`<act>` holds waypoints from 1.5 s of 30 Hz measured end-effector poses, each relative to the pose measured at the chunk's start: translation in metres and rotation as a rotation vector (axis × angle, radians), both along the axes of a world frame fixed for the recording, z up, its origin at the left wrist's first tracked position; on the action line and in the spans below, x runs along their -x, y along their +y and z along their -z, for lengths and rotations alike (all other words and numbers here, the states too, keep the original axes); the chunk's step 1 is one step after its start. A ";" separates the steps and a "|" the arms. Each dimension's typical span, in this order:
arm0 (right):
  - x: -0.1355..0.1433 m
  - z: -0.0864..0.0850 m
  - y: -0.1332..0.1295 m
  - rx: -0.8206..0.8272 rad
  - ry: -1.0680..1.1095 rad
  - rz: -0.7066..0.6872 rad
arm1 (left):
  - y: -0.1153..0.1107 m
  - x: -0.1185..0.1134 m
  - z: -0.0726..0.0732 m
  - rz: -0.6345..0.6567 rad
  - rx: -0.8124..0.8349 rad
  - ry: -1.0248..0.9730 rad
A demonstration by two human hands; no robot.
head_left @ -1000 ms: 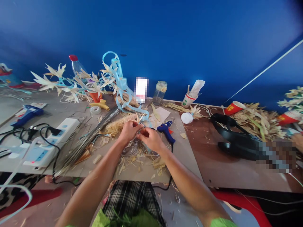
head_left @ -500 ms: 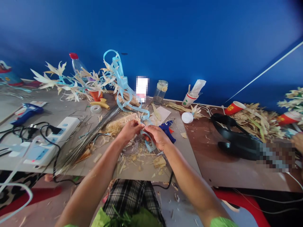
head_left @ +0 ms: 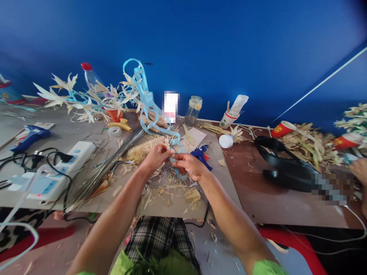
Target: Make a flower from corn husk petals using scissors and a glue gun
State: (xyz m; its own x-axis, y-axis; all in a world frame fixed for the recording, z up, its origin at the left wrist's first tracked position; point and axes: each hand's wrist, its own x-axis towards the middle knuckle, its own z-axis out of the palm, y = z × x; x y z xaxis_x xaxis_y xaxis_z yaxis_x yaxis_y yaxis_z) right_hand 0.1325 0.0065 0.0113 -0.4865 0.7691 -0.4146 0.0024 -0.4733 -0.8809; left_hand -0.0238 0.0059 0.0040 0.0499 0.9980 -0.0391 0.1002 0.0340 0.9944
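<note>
My left hand (head_left: pixel 156 158) pinches a small pale husk piece (head_left: pixel 167 143) whose tip points up between the fingers. Right beside it, my right hand (head_left: pixel 187 165) is closed on light blue ribbon (head_left: pixel 176 140), its fingertips almost touching the left ones. The ribbon curls up and back to a branch of pale husk flowers (head_left: pixel 91 109) with blue-wrapped stems. Husk scraps (head_left: pixel 192 194) lie on the table below my hands. A bundle of thin wires (head_left: pixel 114 158) is to the left of my left hand.
A blue glue gun (head_left: pixel 201 156) lies just right of my hands, another (head_left: pixel 31 136) far left. A white power strip (head_left: pixel 65 168) with cables sits left. Behind stand a clear jar (head_left: pixel 193 111) and a paper cup (head_left: pixel 228 119). Another person's hand (head_left: pixel 359 170) shows at the right edge.
My right hand has turned and its fingers have shifted at the ribbon; the loose blue loop beneath it has drawn in. The left hand keeps its pinch. The view has shifted slightly.
</note>
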 end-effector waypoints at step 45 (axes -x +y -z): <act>0.023 0.003 -0.017 -0.311 -0.185 0.242 | -0.001 0.002 0.006 0.079 0.117 -0.256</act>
